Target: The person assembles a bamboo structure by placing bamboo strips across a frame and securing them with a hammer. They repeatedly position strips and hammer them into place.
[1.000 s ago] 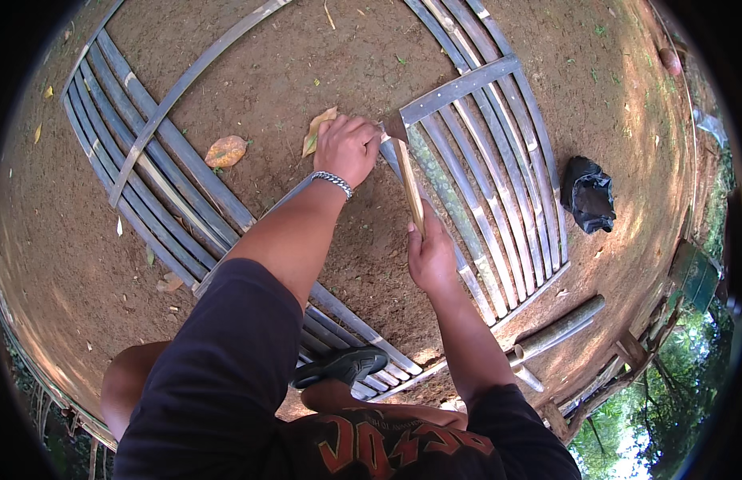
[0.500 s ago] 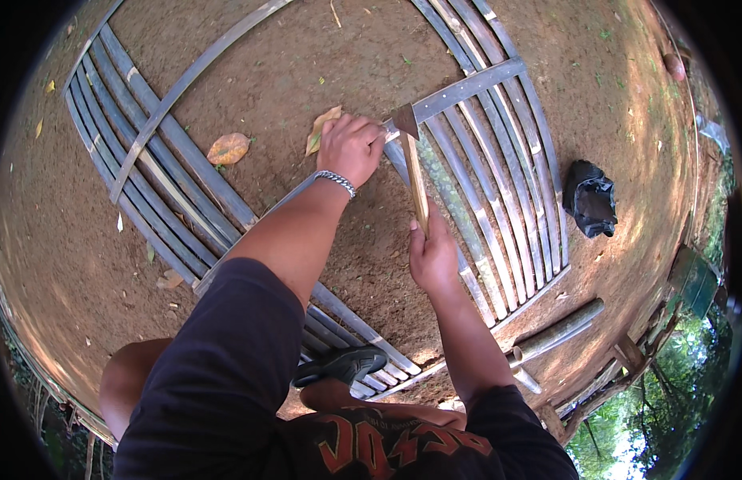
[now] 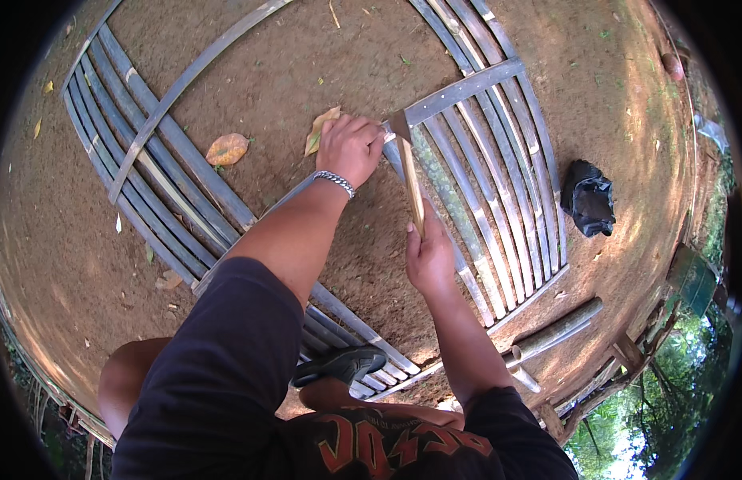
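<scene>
My right hand (image 3: 431,254) is closed round the wooden handle of a hammer (image 3: 413,186). Its dark metal head rests on or just above a flat bamboo crosspiece (image 3: 467,90), by my left fingertips. Small pale dots run along this strip, which lies across several long bamboo slats (image 3: 499,184). My left hand (image 3: 351,150), with a chain bracelet at the wrist, is closed and bears down at the strip beside the hammer head. Its fingertips are turned away, so what they pinch is hidden.
More bamboo slats (image 3: 119,88) lie at the left under a curved strip (image 3: 167,100). A black plastic bag (image 3: 589,198) sits on the ground at the right, near a bamboo pole (image 3: 559,328). My shoe (image 3: 339,365) is on the near slats. Dry leaves (image 3: 228,150) dot the soil.
The hammer and my right hand have shifted slightly left, bringing the head closer to my left fingertips. My left hand stays where it was.
</scene>
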A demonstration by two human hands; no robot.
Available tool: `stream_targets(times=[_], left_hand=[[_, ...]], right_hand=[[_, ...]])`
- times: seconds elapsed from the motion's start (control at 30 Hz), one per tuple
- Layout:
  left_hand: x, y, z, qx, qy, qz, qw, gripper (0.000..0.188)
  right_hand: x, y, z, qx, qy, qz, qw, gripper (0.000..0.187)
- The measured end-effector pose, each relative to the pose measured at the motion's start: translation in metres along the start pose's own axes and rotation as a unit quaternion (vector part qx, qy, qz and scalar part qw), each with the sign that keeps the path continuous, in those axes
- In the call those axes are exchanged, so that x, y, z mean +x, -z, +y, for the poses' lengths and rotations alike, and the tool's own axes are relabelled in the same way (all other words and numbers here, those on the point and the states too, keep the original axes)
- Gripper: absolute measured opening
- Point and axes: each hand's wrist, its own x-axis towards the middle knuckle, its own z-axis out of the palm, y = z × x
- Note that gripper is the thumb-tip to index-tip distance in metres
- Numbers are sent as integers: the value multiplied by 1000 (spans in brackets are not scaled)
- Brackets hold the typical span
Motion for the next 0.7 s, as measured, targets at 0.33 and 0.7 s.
stream_targets(times=[0.33, 0.7], left_hand=[[1, 0, 1, -4, 3, 3, 1000, 3], [0, 2, 3, -1, 5, -8, 1000, 4]], right_hand=[[-2, -1, 3, 10, -5, 13, 1000, 52], [-2, -5, 3, -17, -32, -24, 999, 53]])
